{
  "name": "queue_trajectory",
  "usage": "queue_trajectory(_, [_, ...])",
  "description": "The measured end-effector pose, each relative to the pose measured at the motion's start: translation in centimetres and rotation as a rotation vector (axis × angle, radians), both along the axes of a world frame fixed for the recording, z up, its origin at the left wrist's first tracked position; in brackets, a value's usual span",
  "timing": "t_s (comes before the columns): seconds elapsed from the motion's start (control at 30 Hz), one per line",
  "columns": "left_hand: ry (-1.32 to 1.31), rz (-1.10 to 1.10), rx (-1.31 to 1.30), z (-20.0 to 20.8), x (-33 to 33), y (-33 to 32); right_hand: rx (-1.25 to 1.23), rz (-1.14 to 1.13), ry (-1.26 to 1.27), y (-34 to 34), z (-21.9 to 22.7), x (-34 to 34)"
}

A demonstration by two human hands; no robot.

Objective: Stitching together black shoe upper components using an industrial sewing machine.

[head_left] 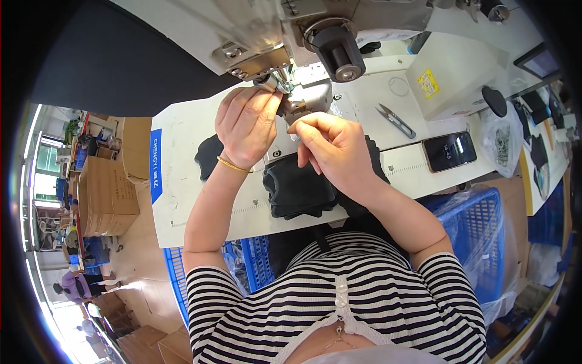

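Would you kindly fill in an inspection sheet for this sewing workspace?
Surface: white table, ruler marks along its near edge.
Job's things: sewing machine; black fabric pieces stacked before the person.
Clutter: snips and phone, towards the right.
Hands: left hand near the needle area, right hand beside it, fingers bent; grip unclear.
Cables: nothing seen.
Surroundings: blue baskets below the table edge; cardboard boxes and another person at left.

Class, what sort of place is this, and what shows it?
Probably a sewing workshop: there are a sewing machine, stacked dark fabric pieces and a pair of thread snips.
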State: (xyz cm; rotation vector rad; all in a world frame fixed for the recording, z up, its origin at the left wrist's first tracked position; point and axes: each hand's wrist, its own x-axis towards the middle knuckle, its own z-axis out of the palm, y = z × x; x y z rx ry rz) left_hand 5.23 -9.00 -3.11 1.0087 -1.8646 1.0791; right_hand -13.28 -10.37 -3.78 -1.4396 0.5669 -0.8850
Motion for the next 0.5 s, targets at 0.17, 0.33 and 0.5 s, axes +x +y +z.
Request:
queue_trajectory(0.17, [0.014, 0.005, 0.007, -0.12, 0.11, -0.14, 0.018, 0.009, 0.006, 0.42, 0.21, 0.05])
queue_trajectory(0.33, [0.030, -0.008, 0.003, -0.10, -0.03, -0.19, 0.013, 0.040, 0.020, 0.69, 0.05, 0.09])
queue_trajectory(0.5, [0.018, 0.014, -0.035, -0.18, 0.32, -0.67, 0.018, 0.074, 0.021, 1.04, -0.20, 0.28])
